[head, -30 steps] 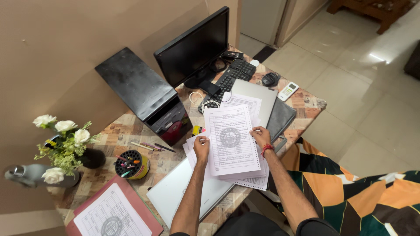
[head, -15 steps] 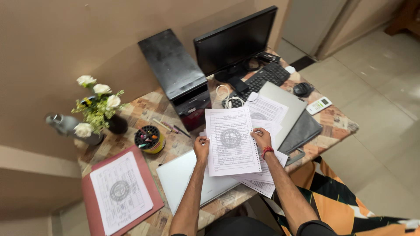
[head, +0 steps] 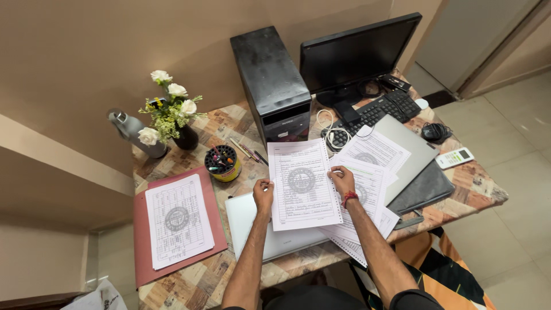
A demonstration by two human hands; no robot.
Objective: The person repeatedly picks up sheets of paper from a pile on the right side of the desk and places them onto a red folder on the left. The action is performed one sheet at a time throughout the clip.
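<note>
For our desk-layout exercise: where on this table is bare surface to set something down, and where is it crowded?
Bare table shows along the front left edge, below the red folder, and at the right corner past the white remote. A small patch lies between the pen cup and the computer tower. The middle is crowded: both hands hold the printed sheet over loose papers and laptops.

Black monitor point(head: 356, 57) dark, rear right; remote's point(head: 454, 158) small pale display

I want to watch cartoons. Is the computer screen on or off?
Off. The monitor is plain black all over, with no picture or glow. The left hand and right hand hold a printed sheet.
</note>
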